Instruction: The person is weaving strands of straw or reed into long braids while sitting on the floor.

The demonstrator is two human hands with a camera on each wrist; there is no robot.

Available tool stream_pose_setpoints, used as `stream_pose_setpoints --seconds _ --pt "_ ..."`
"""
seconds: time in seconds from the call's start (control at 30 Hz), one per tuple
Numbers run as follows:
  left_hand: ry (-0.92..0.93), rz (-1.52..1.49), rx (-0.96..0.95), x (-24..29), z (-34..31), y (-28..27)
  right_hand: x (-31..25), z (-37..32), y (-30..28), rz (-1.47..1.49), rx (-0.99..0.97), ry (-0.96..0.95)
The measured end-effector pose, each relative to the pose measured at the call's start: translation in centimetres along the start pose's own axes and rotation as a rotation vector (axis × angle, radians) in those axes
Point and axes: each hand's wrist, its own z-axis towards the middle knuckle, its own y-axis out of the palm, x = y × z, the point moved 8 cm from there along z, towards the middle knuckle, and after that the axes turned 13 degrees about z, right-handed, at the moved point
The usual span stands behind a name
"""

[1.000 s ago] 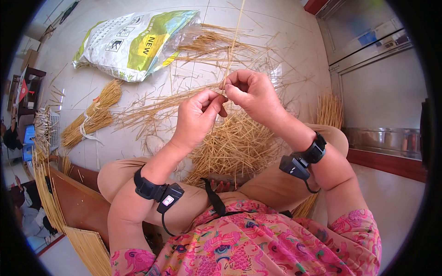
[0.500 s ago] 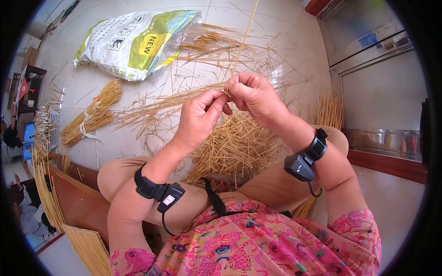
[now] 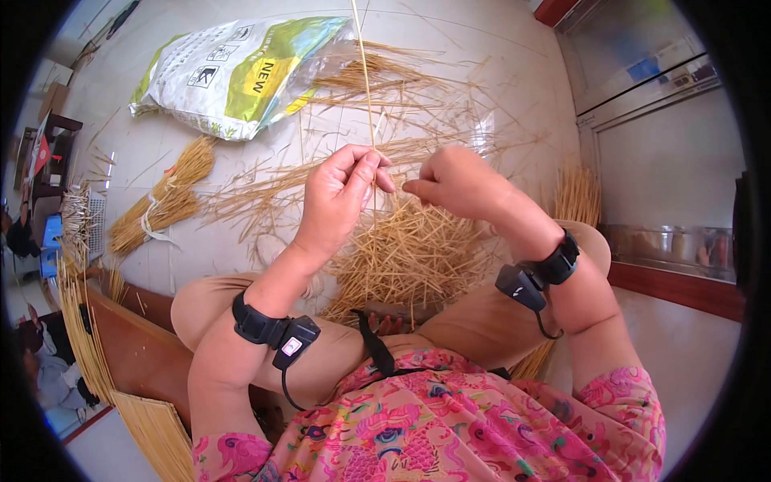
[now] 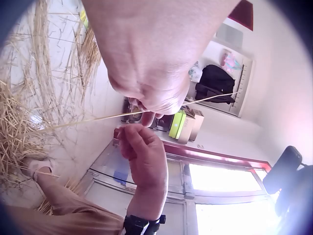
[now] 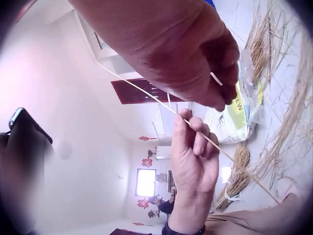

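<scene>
A long, thin straw stalk (image 3: pixel 366 88) runs up past the top of the head view. My left hand (image 3: pixel 341 189) pinches it between thumb and forefinger; in the right wrist view the stalk (image 5: pixel 146 92) crosses the left fingertips on a slant. A short pale strip (image 3: pixel 380 124) stands off the stalk just above that grip. To the right, apart from the stalk, is my right hand (image 3: pixel 462 185), fingers curled in and thumb against them. A pale sliver (image 5: pixel 215 78) shows among the right fingers; I cannot tell whether it is held.
A heap of cut straw (image 3: pixel 409 257) lies between the legs. Beyond it, loose stalks (image 3: pixel 273 189) spread over the tiles. A tied straw bundle (image 3: pixel 165 197) and a printed sack (image 3: pixel 217 80) lie at the left. A metal-framed door (image 3: pixel 658 153) stands on the right.
Both hands were together at the stalk; the right hand has drawn away to the right and slightly down. The stalk's upper end has swung left, and the left hand has shifted slightly left.
</scene>
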Motion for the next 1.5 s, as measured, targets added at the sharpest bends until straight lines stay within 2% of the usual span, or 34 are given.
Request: stream_pose_setpoints --seconds 0.03,0.13,0.23,0.43,0.63,0.97,1.03,1.13,1.23,1.43,1.5 --pt "-0.004 0.000 -0.006 -0.1 0.0 0.0 -0.1 -0.1 -0.4 0.022 0.056 -0.062" --pt "-0.016 0.063 -0.021 0.0 -0.1 0.3 -1.1 0.2 -1.4 0.619 0.181 -0.307" --pt "-0.027 0.112 -0.047 -0.1 -0.3 0.7 -1.7 0.1 -1.3 0.895 0.188 -0.367" --pt "-0.041 0.142 -0.071 -0.3 -0.4 1.2 -1.3 0.2 -0.6 0.852 0.192 -0.295" --pt "-0.002 0.118 -0.112 0.3 -0.4 1.6 -1.2 0.3 -0.3 0.975 0.167 -0.323" --pt "-0.015 0.101 -0.203 0.5 -0.5 1.9 -0.4 0.7 0.9 1.197 0.051 -0.194" --pt "0.011 0.116 -0.158 0.7 -0.4 1.9 -0.3 0.6 1.2 1.234 0.065 -0.166" --pt "0.005 0.170 -0.092 0.6 -0.5 1.5 -1.2 0.1 0.5 1.154 0.161 -0.287" --pt "0.023 0.222 -0.028 0.4 -0.4 1.2 -1.0 0.2 0.2 1.140 0.212 -0.298" --pt "0.163 0.372 0.069 1.4 -0.8 1.1 -0.2 0.6 1.9 1.360 0.020 -0.167" --pt "0.187 0.387 0.084 1.4 -1.0 1.0 -0.7 0.3 1.4 1.247 0.064 -0.172"
